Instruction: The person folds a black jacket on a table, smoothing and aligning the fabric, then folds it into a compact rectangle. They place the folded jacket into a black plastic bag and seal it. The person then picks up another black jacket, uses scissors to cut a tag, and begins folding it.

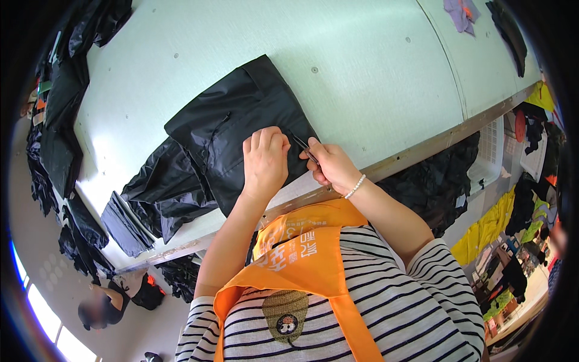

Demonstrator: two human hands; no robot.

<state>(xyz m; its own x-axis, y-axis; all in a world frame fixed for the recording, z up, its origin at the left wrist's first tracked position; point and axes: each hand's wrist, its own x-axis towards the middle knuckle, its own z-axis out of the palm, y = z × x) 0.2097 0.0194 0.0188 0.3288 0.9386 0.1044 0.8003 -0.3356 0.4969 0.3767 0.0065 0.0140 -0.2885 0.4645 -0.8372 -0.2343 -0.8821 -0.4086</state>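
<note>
A black garment (232,114) of smooth fabric, with a zipper and a dangling pull, lies on the pale table. Its body is spread flat, and a crumpled part trails to the left. My left hand (265,160) is closed on the garment near its right edge, with the fingers curled under and the pinched spot hidden. Close beside it, my right hand (332,166) grips dark metal thread snips (309,155). Their pointed blades reach toward the left hand, over the cloth. A beaded bracelet (356,186) circles my right wrist.
The pale table (362,60) has a wooden front edge (416,154). Dark garments (63,114) are heaped along the left side. A purple cloth (462,14) lies far right. Below the edge are black fabric (434,181) and a white crate (491,148). Another person (99,308) is at lower left.
</note>
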